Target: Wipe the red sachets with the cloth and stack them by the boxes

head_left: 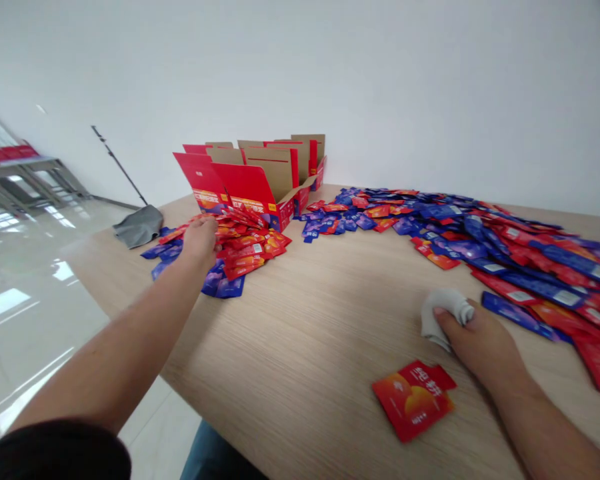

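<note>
My left hand (201, 238) reaches out to a heap of red and orange sachets (253, 250) at the left of the table. Its fingers touch or hover over the heap, mostly hidden behind the hand, so whether they grip a sachet cannot be made out. Blue-purple sachets (223, 287) lie under and beside the red ones. On the right, my right hand (480, 340) is closed on a folded whitish cloth (437, 317), thumb on top. Nearer to me, a red sachet with orange fruit printed on it (413, 400) lies flat, apart from the right hand.
Red cardboard boxes with raised flaps (247, 183) stand in rows behind the left heap. A long pile of mixed blue and red sachets (460, 230) spreads along the back and right. A grey cloth (140, 225) rests at the table's left edge, near a thin dark pole (120, 167).
</note>
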Demonstrator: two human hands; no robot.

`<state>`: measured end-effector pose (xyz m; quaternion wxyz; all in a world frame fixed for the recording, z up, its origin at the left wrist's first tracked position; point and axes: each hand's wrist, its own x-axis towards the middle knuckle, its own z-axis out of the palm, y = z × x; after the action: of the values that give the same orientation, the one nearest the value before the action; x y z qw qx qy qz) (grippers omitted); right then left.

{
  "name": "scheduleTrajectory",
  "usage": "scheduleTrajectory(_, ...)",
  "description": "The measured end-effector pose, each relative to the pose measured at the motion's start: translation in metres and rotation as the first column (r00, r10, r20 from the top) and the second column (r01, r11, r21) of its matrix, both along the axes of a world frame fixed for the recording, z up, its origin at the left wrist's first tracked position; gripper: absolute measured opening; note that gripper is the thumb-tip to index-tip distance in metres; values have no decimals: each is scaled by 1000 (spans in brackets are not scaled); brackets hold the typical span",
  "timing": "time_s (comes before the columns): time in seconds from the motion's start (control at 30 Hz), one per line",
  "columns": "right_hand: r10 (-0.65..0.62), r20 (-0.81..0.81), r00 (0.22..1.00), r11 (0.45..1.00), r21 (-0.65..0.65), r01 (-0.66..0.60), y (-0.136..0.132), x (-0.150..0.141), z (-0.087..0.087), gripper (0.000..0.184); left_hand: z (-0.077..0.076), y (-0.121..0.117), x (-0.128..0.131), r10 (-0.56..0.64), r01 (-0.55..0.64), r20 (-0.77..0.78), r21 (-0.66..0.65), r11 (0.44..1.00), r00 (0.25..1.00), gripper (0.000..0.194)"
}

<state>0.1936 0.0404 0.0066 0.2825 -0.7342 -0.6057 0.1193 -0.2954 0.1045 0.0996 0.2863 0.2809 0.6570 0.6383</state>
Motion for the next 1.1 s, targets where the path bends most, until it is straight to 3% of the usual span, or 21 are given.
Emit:
scheduleTrajectory(0.1,26,-33,999,999,46,-24,-3,-4,2,29,-23,-35,63,-288,287,-52,-32,957,956,11)
scheduleTrajectory(0.17,4,-21,1000,999,50,-3,-3,-3,1,33,-38,-65,115,-541,531,-96,-111,840,835,17)
scheduleTrajectory(0.23,-16,-16,1000,998,56,17,-2,0,0,34,-51,-96,166,-756,720,-274,-238,652,594,24)
scheduleTrajectory(0.33,-26,-25,999,997,76,28,-2,4,-2,35,-67,-133,231,-814,785,-428,-307,539,392,41)
scheduleTrajectory(0.47,-27,-46,999,993,111,32,-2,7,-2,35,-81,-146,279,-830,816,-436,-296,496,347,47)
scheduleTrajectory(0.6,-14,-67,998,990,136,23,0,7,-2,31,-88,-134,294,-862,838,-379,-298,457,336,51)
scheduleTrajectory(0.73,8,-88,996,987,158,6,1,6,0,29,-84,-120,294,-895,827,-395,-419,374,205,45)
scheduleTrajectory(0.8,14,-97,995,986,168,2,1,6,1,28,-81,-114,291,-907,830,-354,-415,371,229,34)
scheduleTrajectory(0.87,16,-106,994,984,181,4,0,6,3,29,-80,-107,286,-922,873,-189,-305,381,337,17)
scheduleTrajectory(0.93,20,-112,994,980,200,3,-3,4,8,30,-81,-98,281,-908,912,124,-153,380,400,22)
scheduleTrajectory(1.0,35,-113,993,975,223,-9,-9,0,13,31,-84,-89,275,-837,916,400,-14,401,373,37)
scheduleTrajectory(1.1,126,-83,989,956,278,-98,-20,-12,22,29,-88,-80,271,-766,880,547,106,463,338,47)
